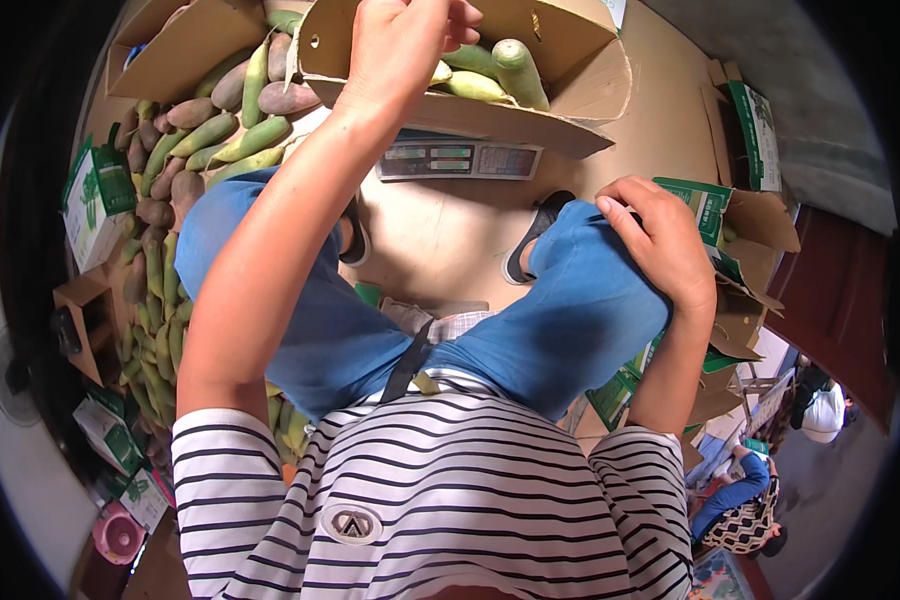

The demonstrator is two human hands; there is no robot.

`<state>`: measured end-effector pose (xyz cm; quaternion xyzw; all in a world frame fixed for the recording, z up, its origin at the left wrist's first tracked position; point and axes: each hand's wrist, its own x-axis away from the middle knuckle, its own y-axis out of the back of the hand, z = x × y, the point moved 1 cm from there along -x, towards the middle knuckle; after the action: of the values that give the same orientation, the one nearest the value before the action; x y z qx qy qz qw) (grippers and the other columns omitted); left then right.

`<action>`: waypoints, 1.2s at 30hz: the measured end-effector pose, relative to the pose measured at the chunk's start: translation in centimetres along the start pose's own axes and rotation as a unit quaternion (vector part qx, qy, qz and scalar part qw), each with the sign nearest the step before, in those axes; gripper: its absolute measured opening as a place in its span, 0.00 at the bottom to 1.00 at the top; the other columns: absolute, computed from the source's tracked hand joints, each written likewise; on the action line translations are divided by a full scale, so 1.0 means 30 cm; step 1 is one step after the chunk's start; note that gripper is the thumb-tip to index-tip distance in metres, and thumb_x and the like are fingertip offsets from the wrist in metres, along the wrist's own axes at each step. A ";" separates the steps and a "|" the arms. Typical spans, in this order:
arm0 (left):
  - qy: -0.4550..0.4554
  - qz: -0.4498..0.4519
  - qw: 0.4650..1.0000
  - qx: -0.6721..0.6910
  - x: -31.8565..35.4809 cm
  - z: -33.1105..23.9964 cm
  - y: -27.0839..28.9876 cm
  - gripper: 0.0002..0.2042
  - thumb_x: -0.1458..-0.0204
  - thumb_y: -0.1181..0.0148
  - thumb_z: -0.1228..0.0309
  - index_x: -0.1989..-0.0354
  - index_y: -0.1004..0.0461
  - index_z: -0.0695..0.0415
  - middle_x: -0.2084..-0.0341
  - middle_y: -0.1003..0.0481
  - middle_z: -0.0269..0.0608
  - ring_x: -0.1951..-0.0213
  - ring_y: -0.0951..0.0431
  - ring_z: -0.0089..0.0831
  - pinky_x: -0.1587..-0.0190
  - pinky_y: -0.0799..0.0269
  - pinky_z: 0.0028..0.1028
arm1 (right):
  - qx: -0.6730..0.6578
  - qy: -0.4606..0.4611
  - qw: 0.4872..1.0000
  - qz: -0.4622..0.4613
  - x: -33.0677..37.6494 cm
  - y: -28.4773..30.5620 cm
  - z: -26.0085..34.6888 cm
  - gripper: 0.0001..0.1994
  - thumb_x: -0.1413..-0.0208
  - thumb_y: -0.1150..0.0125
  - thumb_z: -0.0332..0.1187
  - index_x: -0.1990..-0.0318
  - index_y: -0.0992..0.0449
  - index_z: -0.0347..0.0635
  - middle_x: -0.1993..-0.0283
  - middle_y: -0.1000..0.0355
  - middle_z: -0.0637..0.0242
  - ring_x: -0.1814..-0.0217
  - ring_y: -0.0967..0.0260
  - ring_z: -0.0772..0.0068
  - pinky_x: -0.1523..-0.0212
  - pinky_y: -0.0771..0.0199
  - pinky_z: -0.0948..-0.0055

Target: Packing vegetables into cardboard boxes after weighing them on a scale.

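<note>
Head view: beyond the weighing scale (458,160) and overhanging it stands one open carton (570,130). It contains long green vegetables (521,76); you can count at least three, with part of the interior hidden by your left hand (408,30). To the far left of the scale is a second open carton (195,42), its contents mostly out of view. To the right of the scale, note one green-printed carton (698,205) with raised flaps.

Your left hand is over the first carton, beyond the scale. Its fingers are curled and cut by the view's upper edge; you cannot tell whether they grip anything. Your right hand (660,232), right of the scale, rests on your knee, fingers loosely spread and gripping nothing.

Left of the scale lies a pile of green and reddish-brown vegetables (220,135), too many to count. Two shoes (546,220) stand on its near side. Your left forearm (290,220) crosses the view beside the scale's left end. Well to its right are two other people (742,515).
</note>
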<state>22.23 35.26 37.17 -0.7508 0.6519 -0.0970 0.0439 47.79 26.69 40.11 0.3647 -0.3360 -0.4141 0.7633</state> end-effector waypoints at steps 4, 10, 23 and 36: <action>-0.001 -0.002 1.000 -0.012 -0.010 0.003 0.013 0.16 0.40 0.52 0.60 0.57 0.29 0.61 0.74 0.26 0.39 0.73 0.26 0.24 0.69 0.29 0.21 | 0.002 0.000 1.000 0.000 -0.002 0.002 0.004 0.10 0.45 0.46 0.36 0.68 0.26 0.36 0.69 0.29 0.57 0.66 0.31 0.54 0.64 0.33 0.63; -0.007 -0.014 1.000 -0.015 -0.019 -0.024 0.033 0.16 0.41 0.50 0.60 0.56 0.29 0.60 0.73 0.26 0.39 0.73 0.26 0.24 0.68 0.29 0.22 | -0.009 0.005 1.000 -0.010 -0.001 0.006 0.005 0.10 0.45 0.46 0.35 0.69 0.27 0.36 0.70 0.30 0.57 0.66 0.31 0.54 0.65 0.33 0.63; -0.153 -0.058 0.982 -0.090 -0.203 -0.266 0.290 0.13 0.42 0.48 0.64 0.59 0.30 0.63 0.73 0.27 0.42 0.71 0.26 0.27 0.68 0.29 0.26 | -0.085 -0.011 0.993 -0.075 -0.014 0.051 -0.072 0.11 0.42 0.47 0.35 0.66 0.26 0.34 0.69 0.28 0.58 0.67 0.30 0.64 0.63 0.33 0.72; 0.031 0.087 0.722 -0.685 -0.371 0.160 0.601 0.22 0.50 0.43 0.54 0.62 0.24 0.65 0.68 0.23 0.59 0.61 0.22 0.47 0.57 0.29 0.40 | 0.021 -0.123 0.989 -0.082 -0.282 0.106 -0.391 0.24 0.46 0.46 0.51 0.71 0.28 0.31 0.73 0.28 0.57 0.71 0.28 0.68 0.67 0.30 0.70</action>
<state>4.26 43.32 28.02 -0.5126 0.6040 0.3574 -0.4946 54.93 38.62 35.03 0.3528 -0.4052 -0.5099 0.6719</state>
